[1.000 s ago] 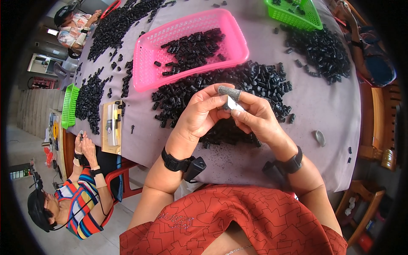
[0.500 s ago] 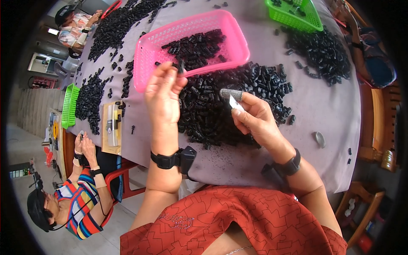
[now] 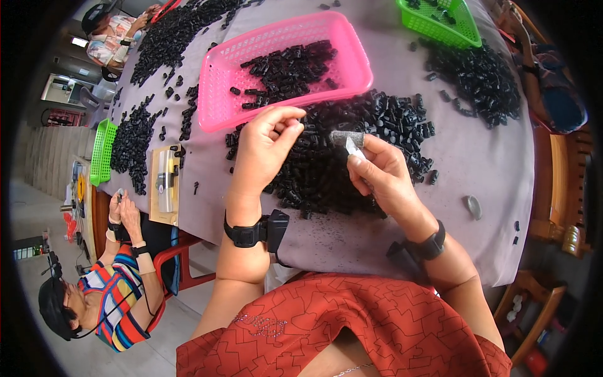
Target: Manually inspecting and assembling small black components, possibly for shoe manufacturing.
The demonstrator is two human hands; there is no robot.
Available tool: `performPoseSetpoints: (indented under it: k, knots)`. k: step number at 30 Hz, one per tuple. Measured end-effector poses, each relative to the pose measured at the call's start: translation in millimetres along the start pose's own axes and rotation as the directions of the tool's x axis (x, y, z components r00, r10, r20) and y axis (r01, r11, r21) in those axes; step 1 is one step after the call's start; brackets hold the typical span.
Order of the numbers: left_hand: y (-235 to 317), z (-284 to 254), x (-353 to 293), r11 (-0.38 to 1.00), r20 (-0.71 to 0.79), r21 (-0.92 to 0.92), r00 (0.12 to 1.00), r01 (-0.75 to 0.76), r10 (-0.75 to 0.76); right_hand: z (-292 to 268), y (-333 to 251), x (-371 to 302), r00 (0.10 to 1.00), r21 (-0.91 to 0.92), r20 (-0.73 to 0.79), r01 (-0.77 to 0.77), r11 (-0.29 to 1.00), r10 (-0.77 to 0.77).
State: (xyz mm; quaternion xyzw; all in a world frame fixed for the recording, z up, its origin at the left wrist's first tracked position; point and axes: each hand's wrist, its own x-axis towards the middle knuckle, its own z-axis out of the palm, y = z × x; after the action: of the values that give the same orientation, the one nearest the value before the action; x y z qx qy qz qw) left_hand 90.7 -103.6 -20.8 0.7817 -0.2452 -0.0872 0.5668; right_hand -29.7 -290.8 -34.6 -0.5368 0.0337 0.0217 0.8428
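My left hand (image 3: 267, 144) hovers over the near edge of the pink basket (image 3: 210, 110) and the pile of small black plastic parts (image 3: 314, 182). Its fingers are loosely curled, thumb and index tips slightly apart, and I see nothing between them. To the right, my right hand (image 3: 383, 169) pinches a small pale blade (image 3: 354, 148) over the pile, its tip pointing up. A grey finger cover (image 3: 347, 138) sits on my index finger. Several black parts (image 3: 292, 72) lie inside the basket.
A green basket (image 3: 461, 39) stands at the far right beside another black pile (image 3: 477, 78). At left are a second green basket (image 3: 102, 154), more black parts (image 3: 132, 141) and a wooden board (image 3: 164, 210). A translucent curved piece (image 3: 472, 207) lies at right. Other people sit around the table.
My left hand has come away from over the basket toward the pile, and the black part it held no longer shows in it. My right hand keeps its grip on the blade, nearly still.
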Motion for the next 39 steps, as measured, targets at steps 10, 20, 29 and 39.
performPoseSetpoints:
  k: [10, 20, 29, 39]
  knots:
    - [4.3, 11.7, -1.9, 0.81, 0.228, 0.495, 0.947, -0.314, 0.228, 0.2, -0.5, -1.2, 1.0, 0.0, -0.019, -0.007, 1.0, 0.007]
    - [6.9, 16.6, -2.4, 0.838, 0.137, 0.505, 0.978, -0.208, 0.16, 0.0, 0.4, -1.0, 1.0, -0.003, -0.024, -0.009, 1.0, 0.009]
    - [14.7, 20.7, -4.7, 0.981, 0.033, 0.124, 0.989, -0.148, 0.145, -1.3, 1.0, -0.6, 0.999, -0.003, -0.044, -0.008, 1.0, 0.008]
    - [8.8, 20.0, -4.1, 0.996, 0.06, -0.033, 0.995, -0.082, 0.084, -3.3, 1.8, -1.2, 0.998, 0.007, -0.055, 0.007, 1.0, -0.006]
